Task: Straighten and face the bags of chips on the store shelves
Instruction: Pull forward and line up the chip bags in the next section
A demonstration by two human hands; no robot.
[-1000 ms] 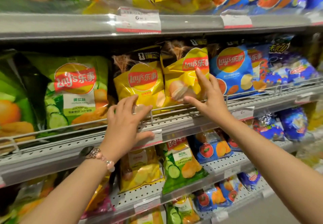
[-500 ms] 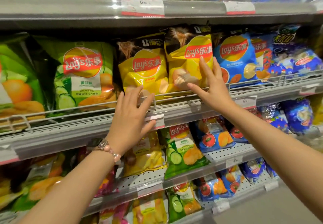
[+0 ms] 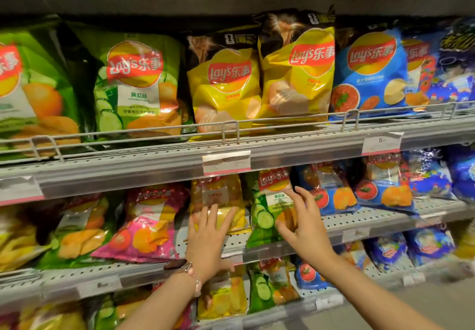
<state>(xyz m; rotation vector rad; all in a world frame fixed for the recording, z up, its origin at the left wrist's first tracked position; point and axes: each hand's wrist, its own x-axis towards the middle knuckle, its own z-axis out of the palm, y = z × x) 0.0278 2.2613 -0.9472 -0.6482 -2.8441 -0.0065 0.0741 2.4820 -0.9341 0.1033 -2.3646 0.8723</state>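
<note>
Both hands are down at the lower shelf [image 3: 365,220]. My left hand [image 3: 208,237] lies with straight fingers on a small yellow chip bag [image 3: 218,198]. My right hand [image 3: 303,224], fingers spread and slightly bent, touches the small green cucumber chip bag [image 3: 267,216] beside it, which leans forward over the shelf edge. On the shelf above stand two large yellow bags [image 3: 223,88] [image 3: 298,72], the right one tilted, with a large green bag [image 3: 136,85] to their left and a blue one [image 3: 370,72] to their right.
A wire rail [image 3: 231,125] fronts the upper shelf. Price tags [image 3: 226,162] hang on the shelf lips. A pink bag [image 3: 146,226] lies flat at lower left, blue tomato bags [image 3: 331,193] at lower right. More small bags fill the bottom shelf [image 3: 326,302].
Both hands have left the large yellow bags on the railed shelf and dropped to the small bags one shelf down. The view has tilted downward.
</note>
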